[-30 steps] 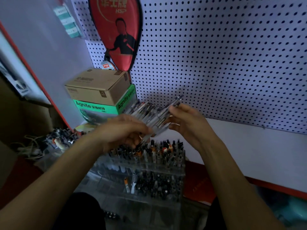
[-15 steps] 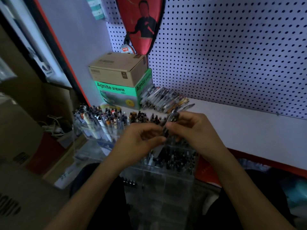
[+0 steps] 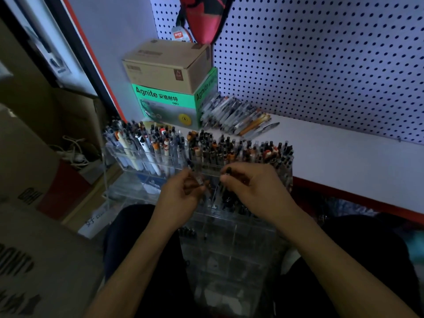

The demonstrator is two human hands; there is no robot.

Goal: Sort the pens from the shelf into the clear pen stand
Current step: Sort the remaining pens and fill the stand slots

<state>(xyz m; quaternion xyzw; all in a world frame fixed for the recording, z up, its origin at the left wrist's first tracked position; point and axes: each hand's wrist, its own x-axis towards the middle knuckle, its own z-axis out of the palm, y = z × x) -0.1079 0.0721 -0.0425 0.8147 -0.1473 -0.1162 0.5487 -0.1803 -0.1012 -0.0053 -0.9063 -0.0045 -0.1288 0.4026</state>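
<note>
A clear tiered pen stand (image 3: 128, 161) sits below the shelf edge, its back row packed with several upright pens. A pile of loose pens (image 3: 231, 115) lies on the white shelf (image 3: 344, 157) beside the green box. My left hand (image 3: 181, 196) pinches a clear pen (image 3: 195, 174) over the stand's middle tier. My right hand (image 3: 252, 187) grips a dark-capped pen (image 3: 227, 180), tip down into the stand. The lower tiers are dim and partly hidden by my hands.
A brown carton (image 3: 167, 65) is stacked on a green Agnite box (image 3: 169, 104) at the shelf's left end, against the pegboard (image 3: 321, 53). A red paddle case (image 3: 204, 17) hangs above. Cardboard boxes (image 3: 34, 260) and cables (image 3: 73, 152) fill the left.
Both hands have come down from the shelf with the pens and now sit over the stand. The view has tilted down and left, showing the shelf pile.
</note>
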